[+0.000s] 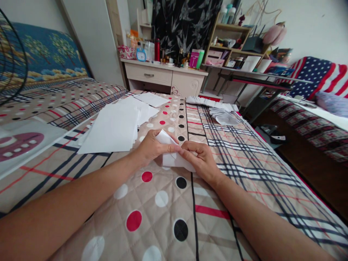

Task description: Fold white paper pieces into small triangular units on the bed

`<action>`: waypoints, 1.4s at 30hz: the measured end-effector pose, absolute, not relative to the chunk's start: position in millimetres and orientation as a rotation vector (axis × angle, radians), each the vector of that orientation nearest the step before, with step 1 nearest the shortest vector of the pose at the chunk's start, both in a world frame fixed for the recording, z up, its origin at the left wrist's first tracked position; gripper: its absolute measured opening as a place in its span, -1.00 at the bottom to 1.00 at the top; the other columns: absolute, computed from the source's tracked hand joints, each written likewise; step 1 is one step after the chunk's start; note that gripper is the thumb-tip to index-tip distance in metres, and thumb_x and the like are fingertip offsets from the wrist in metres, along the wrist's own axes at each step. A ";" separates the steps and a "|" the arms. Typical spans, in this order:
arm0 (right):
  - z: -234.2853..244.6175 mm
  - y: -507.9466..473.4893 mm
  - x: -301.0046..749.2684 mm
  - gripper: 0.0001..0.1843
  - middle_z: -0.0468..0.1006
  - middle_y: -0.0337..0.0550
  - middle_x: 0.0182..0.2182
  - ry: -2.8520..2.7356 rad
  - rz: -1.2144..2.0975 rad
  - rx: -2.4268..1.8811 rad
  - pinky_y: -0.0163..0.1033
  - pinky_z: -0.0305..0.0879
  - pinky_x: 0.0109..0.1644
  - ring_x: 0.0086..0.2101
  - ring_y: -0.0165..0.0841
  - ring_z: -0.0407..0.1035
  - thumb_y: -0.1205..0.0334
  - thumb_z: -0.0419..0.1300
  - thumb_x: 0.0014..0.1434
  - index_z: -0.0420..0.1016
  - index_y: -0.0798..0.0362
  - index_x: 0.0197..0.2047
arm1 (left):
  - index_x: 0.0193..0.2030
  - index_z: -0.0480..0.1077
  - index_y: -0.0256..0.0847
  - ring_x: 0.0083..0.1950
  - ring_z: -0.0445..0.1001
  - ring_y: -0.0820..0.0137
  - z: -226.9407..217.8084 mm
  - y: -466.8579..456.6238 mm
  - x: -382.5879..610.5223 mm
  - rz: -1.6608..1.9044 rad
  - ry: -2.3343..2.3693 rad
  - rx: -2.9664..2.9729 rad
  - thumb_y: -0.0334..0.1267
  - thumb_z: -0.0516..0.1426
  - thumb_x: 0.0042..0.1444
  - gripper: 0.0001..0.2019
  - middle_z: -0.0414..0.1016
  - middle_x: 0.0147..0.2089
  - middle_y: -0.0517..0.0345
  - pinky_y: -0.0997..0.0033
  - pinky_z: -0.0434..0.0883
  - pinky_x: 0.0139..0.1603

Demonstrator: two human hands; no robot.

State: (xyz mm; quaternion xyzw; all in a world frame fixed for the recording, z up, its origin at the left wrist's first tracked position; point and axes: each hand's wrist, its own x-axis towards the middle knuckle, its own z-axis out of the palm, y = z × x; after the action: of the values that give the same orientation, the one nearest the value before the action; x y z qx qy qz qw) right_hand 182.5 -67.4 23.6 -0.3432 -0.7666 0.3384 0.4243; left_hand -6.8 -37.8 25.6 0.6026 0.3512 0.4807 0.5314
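Note:
A white sheet of paper, partly folded, is held between my two hands just above the bed. My left hand grips its left part, thumb laid across the front and fingers behind. The fingers of my right hand are curled, with thumb and forefinger pinching the paper close to my left thumb. Part of the sheet is hidden by the hands. To the left lies a loose stack of white paper sheets. Farther off on the right rest a row of folded white papers and a fanned pleated piece.
The quilted bedspread has dots and plaid. A white plastic bag with a pink print lies at left, near a black fan guard. Beyond the bed stand a cream dresser and a metal-legged table. Another bed is at right.

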 end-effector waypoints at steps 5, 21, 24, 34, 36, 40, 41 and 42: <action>23.5 -67.1 182.6 -0.58 0.33 -0.22 -0.52 -1.885 0.863 -0.837 -0.36 0.10 -0.33 -0.44 -0.52 0.19 0.14 0.17 0.32 0.33 0.18 -0.53 | -0.49 0.55 -0.30 -0.48 0.37 0.48 24.4 -33.7 -9.7 1.179 0.880 1.323 -0.14 0.53 -0.36 -0.63 0.50 -0.49 0.13 0.56 0.33 -0.48; 28.9 -71.2 179.0 -0.56 0.24 -0.22 -0.59 -1.669 1.246 -0.886 -0.40 -0.04 -0.50 -0.54 -0.57 0.11 0.12 0.28 0.17 0.31 0.20 -0.61 | -0.65 0.21 -0.31 -0.53 0.06 0.57 21.8 -23.5 -14.5 1.437 1.006 1.498 0.03 0.31 0.04 -0.47 0.11 -0.61 0.23 0.51 0.02 -0.53; 26.6 -72.3 176.3 -0.59 0.27 -0.22 -0.59 -1.535 1.304 -0.949 -0.41 -0.08 -0.54 -0.57 -0.57 0.09 0.07 0.34 0.11 0.40 0.21 -0.57 | -0.62 0.20 -0.29 -0.54 0.14 0.55 21.0 -23.2 -14.2 1.424 0.988 1.399 0.18 0.27 0.08 -0.41 0.17 -0.59 0.21 0.53 0.10 -0.53; 12.5 -58.2 173.8 -0.56 0.36 -0.23 -0.64 -0.965 1.127 -0.967 -0.46 0.12 -0.57 -0.64 -0.54 0.18 -0.04 0.45 -0.05 0.49 0.19 -0.38 | -0.21 0.46 -0.36 -0.32 0.43 0.48 26.8 -40.8 -4.1 0.773 0.796 1.435 0.30 0.26 0.05 -0.38 0.53 -0.23 -0.04 0.61 0.25 -0.40; 15.2 -59.7 171.9 -0.56 0.47 -0.14 -0.57 -0.963 1.181 -0.962 -0.43 0.28 -0.51 -0.59 -0.47 0.32 -0.02 0.46 -0.08 0.45 0.19 -0.42 | -0.30 0.47 -0.37 -0.36 0.41 0.50 27.9 -43.4 -0.6 0.742 0.845 1.450 0.33 0.27 0.01 -0.36 0.54 -0.29 -0.03 0.61 0.25 -0.40; 17.1 -64.4 167.4 -0.58 0.51 -0.09 -0.52 -1.035 1.271 -0.941 -0.37 0.39 -0.43 -0.54 -0.39 0.43 0.00 0.43 -0.03 0.45 0.20 -0.44 | -0.34 0.50 -0.36 -0.40 0.41 0.49 23.3 -43.1 4.3 0.750 0.935 1.436 0.36 0.28 -0.07 -0.34 0.55 -0.36 -0.01 0.60 0.25 -0.42; 16.7 -65.0 166.7 -0.58 0.49 -0.11 -0.53 -1.054 1.286 -0.931 -0.39 0.37 -0.44 -0.55 -0.40 0.41 0.00 0.43 -0.01 0.44 0.20 -0.46 | -0.38 0.49 -0.36 -0.44 0.38 0.49 21.6 -42.6 4.9 0.762 0.954 1.446 0.36 0.30 -0.10 -0.34 0.53 -0.40 0.01 0.60 0.23 -0.45; 15.9 -65.2 166.4 -0.58 0.46 -0.13 -0.56 -1.063 1.293 -0.920 -0.41 0.32 -0.47 -0.56 -0.43 0.39 0.01 0.43 -0.01 0.42 0.20 -0.48 | -0.42 0.48 -0.36 -0.49 0.35 0.51 20.2 -42.3 5.4 0.771 0.972 1.461 0.35 0.31 -0.13 -0.34 0.51 -0.45 0.03 0.59 0.21 -0.49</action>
State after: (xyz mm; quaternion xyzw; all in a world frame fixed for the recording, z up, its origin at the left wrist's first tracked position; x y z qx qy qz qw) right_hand 166.4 -65.2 15.9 -0.3932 -0.4545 0.5527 0.5775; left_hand 5.4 -42.3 20.2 0.6238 0.4150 0.3290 0.5748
